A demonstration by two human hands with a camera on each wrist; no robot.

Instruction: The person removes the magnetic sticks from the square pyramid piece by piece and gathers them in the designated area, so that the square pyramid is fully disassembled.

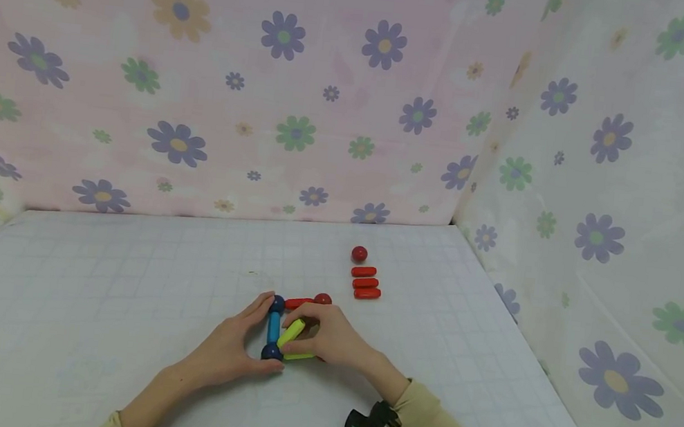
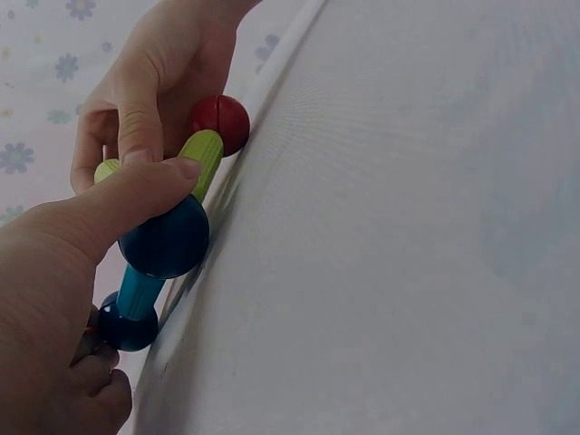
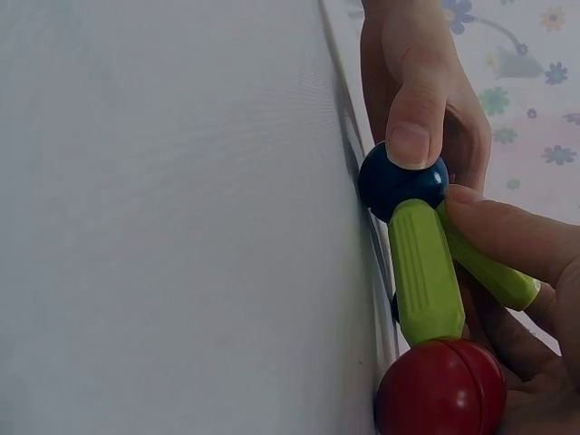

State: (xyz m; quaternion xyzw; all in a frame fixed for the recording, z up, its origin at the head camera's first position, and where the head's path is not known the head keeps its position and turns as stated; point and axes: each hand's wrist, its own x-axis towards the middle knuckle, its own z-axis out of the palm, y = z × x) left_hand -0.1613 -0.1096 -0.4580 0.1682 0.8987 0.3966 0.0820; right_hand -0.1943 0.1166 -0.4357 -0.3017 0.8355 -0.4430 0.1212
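A frame of sticks and balls lies on the table between both hands. My left hand (image 1: 226, 349) grips its left side, thumb on the near blue ball (image 2: 165, 237) and fingers at the far blue ball (image 1: 278, 304). A light-blue stick (image 1: 273, 329) joins these two. From the far ball a red stick (image 1: 299, 303) runs to a red ball (image 1: 323, 299). A yellow-green stick (image 3: 424, 272) links the near blue ball to another red ball (image 3: 441, 391). My right hand (image 1: 334, 338) pinches a second yellow-green stick (image 1: 291, 333), tilted up, its lower end at the near blue ball.
Beyond the frame, to the right, lie a loose red ball (image 1: 359, 253) and three red sticks (image 1: 365, 283) in a column. Flower-patterned cloth (image 1: 304, 98) walls the white table (image 1: 89, 298) at the back and sides. A black wrist device (image 1: 367, 421) sits by the right sleeve.
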